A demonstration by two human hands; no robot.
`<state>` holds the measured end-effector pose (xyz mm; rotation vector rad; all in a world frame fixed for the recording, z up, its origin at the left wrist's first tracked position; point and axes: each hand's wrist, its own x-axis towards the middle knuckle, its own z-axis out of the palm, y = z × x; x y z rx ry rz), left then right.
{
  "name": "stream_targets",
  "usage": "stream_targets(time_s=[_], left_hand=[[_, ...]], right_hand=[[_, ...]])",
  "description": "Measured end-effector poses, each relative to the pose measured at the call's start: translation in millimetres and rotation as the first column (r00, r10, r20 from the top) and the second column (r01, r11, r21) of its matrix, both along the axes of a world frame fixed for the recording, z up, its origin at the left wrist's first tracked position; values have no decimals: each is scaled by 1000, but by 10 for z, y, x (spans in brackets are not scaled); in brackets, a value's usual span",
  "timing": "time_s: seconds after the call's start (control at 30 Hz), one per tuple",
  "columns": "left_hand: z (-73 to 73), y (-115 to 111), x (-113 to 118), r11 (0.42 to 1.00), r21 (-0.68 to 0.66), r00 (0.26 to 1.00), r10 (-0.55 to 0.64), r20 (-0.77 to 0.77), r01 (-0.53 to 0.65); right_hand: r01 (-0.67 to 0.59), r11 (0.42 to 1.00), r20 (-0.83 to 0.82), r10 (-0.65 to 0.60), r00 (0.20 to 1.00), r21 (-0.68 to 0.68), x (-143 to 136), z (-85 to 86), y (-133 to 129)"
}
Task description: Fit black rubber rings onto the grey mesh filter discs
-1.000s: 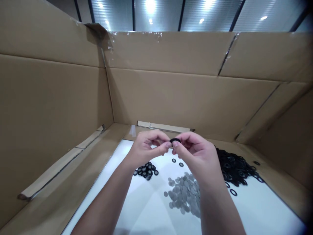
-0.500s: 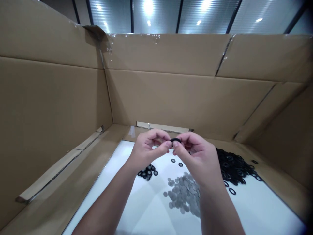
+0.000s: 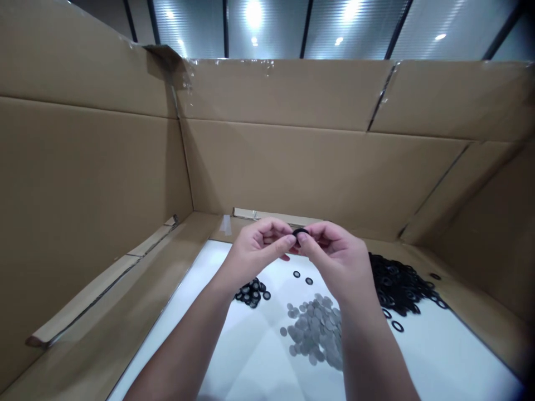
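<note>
Between both hands, raised over the white board, is a small black ring (image 3: 300, 231). My left hand (image 3: 263, 242) pinches its left side with thumb and fingers. The right side is gripped by my right hand (image 3: 334, 250), whose thumb presses on the ring's near face. Whether a disc sits inside the ring cannot be made out. Below the hands lies a spread of small grey discs (image 3: 315, 328), partly covered by my right forearm. To the left is a small pile of black rings with grey centres (image 3: 252, 293), partly behind my left forearm.
A large heap of black rings (image 3: 397, 284) lies at the right, with loose ones near it. Two rings with grey centres (image 3: 309, 281) lie behind the discs. Tall cardboard walls (image 3: 292, 167) enclose the white board (image 3: 251, 356). Cardboard strips (image 3: 112, 273) run along the left and back.
Both hands have risen slightly with the black ring, and my right thumb has shifted on it. The piles on the board stay as they were.
</note>
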<state>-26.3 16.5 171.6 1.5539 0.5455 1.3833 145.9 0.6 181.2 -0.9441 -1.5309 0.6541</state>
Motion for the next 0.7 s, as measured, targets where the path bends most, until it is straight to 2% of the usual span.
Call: stream_targets(time_s=[0.13, 0.23, 0.33, 0.53, 0.6, 0.7], left_hand=[[20, -6, -76, 999, 35, 996, -13, -85, 16], [32, -18, -103, 997, 15, 993, -73, -97, 74], [25, -24, -89, 992, -25, 991, -121, -50, 120], [-7, 8, -25, 999, -24, 997, -38, 73, 40], [-15, 30, -18, 999, -28, 993, -34, 111, 37], [-29, 58, -22, 997, -44, 988, -60, 141, 67]], right_hand=[[-11, 1000, 154, 10, 988, 5, 78, 70, -40], [-42, 999, 199, 47, 979, -28, 98, 114, -65], [-122, 990, 108, 128, 986, -65, 81, 112, -51], [-281, 958, -117, 273, 955, -61, 30, 39, 26], [-267, 963, -139, 260, 955, -30, 8, 18, 35], [-175, 984, -134, 176, 975, 20, -32, -9, 34]])
